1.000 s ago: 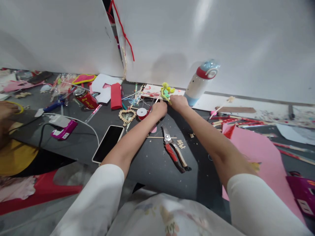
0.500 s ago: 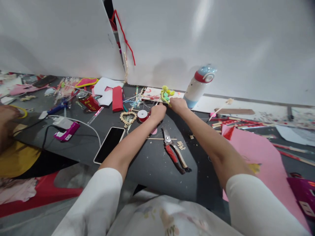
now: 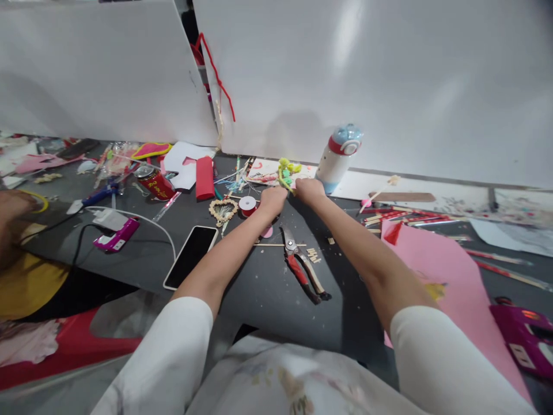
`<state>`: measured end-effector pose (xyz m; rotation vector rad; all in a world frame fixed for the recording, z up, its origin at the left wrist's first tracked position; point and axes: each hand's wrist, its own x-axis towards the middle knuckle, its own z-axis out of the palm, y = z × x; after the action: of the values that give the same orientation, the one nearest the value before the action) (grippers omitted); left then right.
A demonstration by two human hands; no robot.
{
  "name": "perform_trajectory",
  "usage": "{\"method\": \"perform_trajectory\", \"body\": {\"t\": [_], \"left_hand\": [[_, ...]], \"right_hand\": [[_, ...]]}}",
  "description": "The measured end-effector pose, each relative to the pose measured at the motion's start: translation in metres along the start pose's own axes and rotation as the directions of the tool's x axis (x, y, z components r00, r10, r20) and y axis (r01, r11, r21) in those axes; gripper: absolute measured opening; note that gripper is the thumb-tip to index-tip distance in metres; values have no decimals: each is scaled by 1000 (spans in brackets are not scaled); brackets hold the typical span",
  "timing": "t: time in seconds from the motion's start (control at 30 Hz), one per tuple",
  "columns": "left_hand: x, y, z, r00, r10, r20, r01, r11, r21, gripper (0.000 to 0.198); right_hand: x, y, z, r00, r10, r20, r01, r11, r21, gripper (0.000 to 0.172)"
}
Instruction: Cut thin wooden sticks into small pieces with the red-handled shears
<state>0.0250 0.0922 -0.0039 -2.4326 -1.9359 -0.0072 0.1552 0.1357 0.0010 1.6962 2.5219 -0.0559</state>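
Note:
Both of my arms reach forward over the dark table. My left hand [image 3: 273,199], beside a white-topped ribbon spool [image 3: 247,203], has its fingers curled closed; whatever they hold is hidden. Just to its right, my right hand [image 3: 310,189] is closed at the lower end of a fuzzy yellow-green pipe cleaner [image 3: 284,176], bent round a green bit. My fingertips face away from me. Closer to me lie pliers-like cutters [image 3: 295,253] with red-wrapped handles, several short wooden bits [image 3: 313,255] and a thin stick [image 3: 268,245]. A heart-shaped beige ornament [image 3: 223,211] lies left of the spool.
A white bottle [image 3: 336,158] stands behind my right hand, against the white partition [image 3: 276,75]. To the left are a phone [image 3: 191,256], a red can [image 3: 154,182], a purple device [image 3: 116,234] and another person's hand [image 3: 16,207]. Pink paper [image 3: 449,276] lies at right.
The view has shifted slightly, moving the bottle and other objects a little left in the picture. My hands stay close together at the yellow-green pipe cleaner.

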Motion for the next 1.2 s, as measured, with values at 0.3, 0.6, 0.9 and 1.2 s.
{"method": "perform_trajectory", "body": {"t": [0.3,0.6,0.9,1.2], "left_hand": [[4,4,1,999,-47,-28,45,998,-43,32],[-14,9,1,992,-118,-46,111,985,-130,41],[-76,49,-1,998,44,37,-22,892,-451,36],[-104,75,2,982,132,-138,-189,778,-599,30]], "right_hand": [[-46,3,-2,993,88,-73,-89,996,-7,35],[-128,-1,11,995,88,-35,-87,996,34,30],[-184,14,20,987,104,-124,-79,977,197,26],[-191,27,39,957,83,-277,99,806,584,23]]}}
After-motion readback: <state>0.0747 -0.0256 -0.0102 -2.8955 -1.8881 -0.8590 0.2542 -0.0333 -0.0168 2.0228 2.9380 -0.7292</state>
